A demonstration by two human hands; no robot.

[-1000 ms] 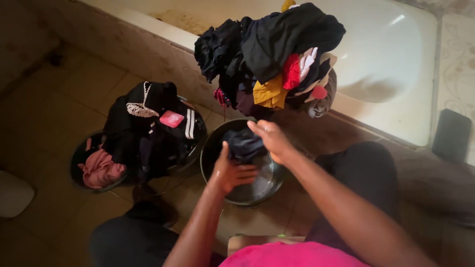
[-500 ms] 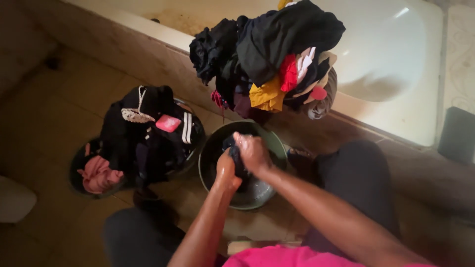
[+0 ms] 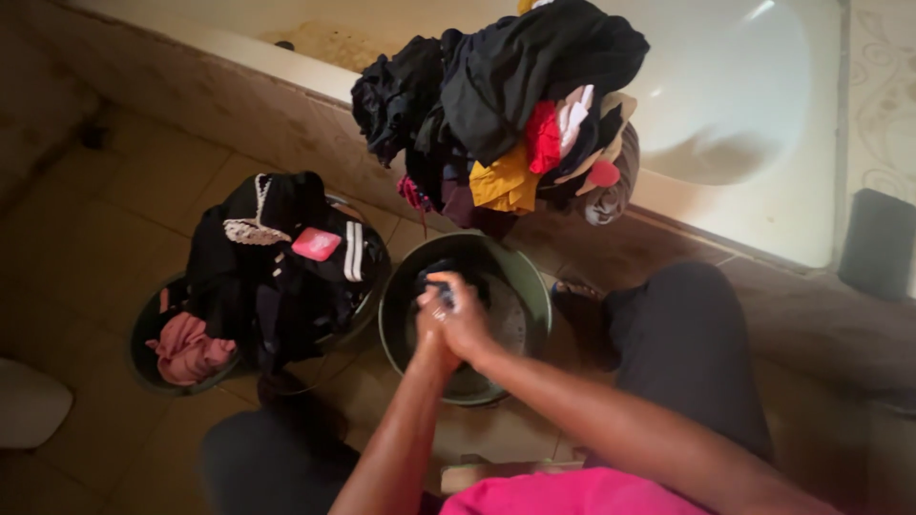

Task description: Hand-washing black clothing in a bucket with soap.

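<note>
Your left hand (image 3: 431,329) and right hand (image 3: 468,319) press together, fingers clamped on the dark wet garment (image 3: 441,278) over the green basin (image 3: 530,277) on the floor. It looks soft, heavy and slippery; grip bunched folds.

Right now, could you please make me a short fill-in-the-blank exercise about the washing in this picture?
1. Both hands, the left hand and the right hand, press a dark garment over the round ____.
2. The big pile of clothes rests on the rim of the white ____.
3. On the dark laundry in the neighbouring basin lies a small ____ bar of soap.

Missing words: basin; bathtub; pink
</note>
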